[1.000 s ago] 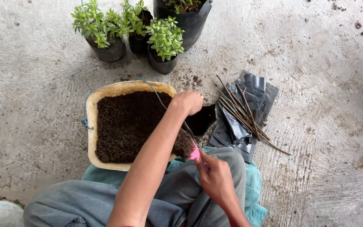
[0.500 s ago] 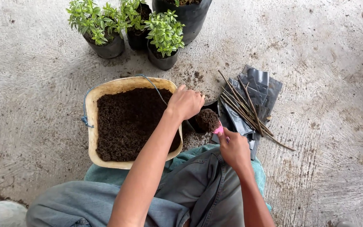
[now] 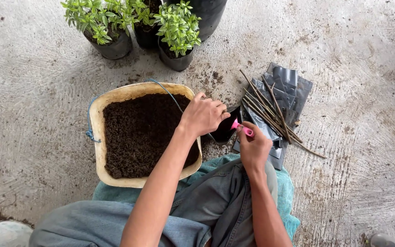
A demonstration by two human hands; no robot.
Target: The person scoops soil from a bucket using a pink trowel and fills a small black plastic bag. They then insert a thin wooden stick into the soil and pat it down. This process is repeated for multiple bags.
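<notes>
Holding a small black bag (image 3: 225,129) open just right of the soil tub (image 3: 98,137), left hand (image 3: 203,114) grip clamped on its rim, right hand (image 3: 253,148) grip closed on a pink-handled tool (image 3: 243,128) at the bag's mouth, stick bundle (image 3: 273,112) farther right.

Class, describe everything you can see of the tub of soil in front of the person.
The tub is a cream, roughly rectangular basin with rounded corners, apparently plastic, its rim stained. Dark, crumbly soil nearly fills it. A thin blue cord loops from its left edge. It sits flat on the concrete floor. The left forearm crosses its near right corner, and the left hand rests past its right rim.
</notes>
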